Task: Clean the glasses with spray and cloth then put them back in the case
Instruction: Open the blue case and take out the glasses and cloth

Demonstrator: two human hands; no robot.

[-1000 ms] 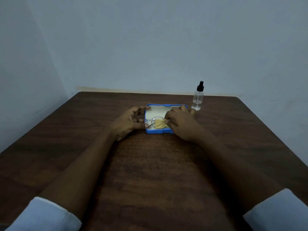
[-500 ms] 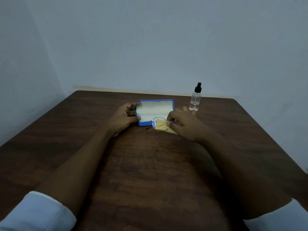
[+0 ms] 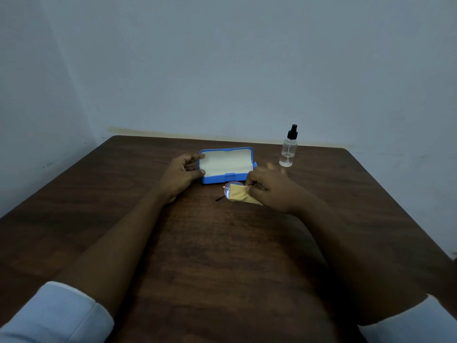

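An open blue glasses case (image 3: 217,179) with a pale lining lies on the brown table (image 3: 222,256). My left hand (image 3: 181,175) grips its left end, thumb at the front and fingers at the back. Just in front of the case, the round-lens glasses (image 3: 227,191) and a yellow cloth (image 3: 241,194) lie together on the table. My right hand (image 3: 269,190) pinches them at their right side and hides that part of the frame. A clear spray bottle (image 3: 288,149) with a black nozzle stands upright to the right of the case.
The table's far edge meets a pale wall right behind the case and bottle. Another wall runs along the left. My two forearms with white sleeves stretch across the near half of the table.
The glasses and cloth came out of the case in my right hand and now sit on the table in front of it. My left hand stayed on the case's left end.
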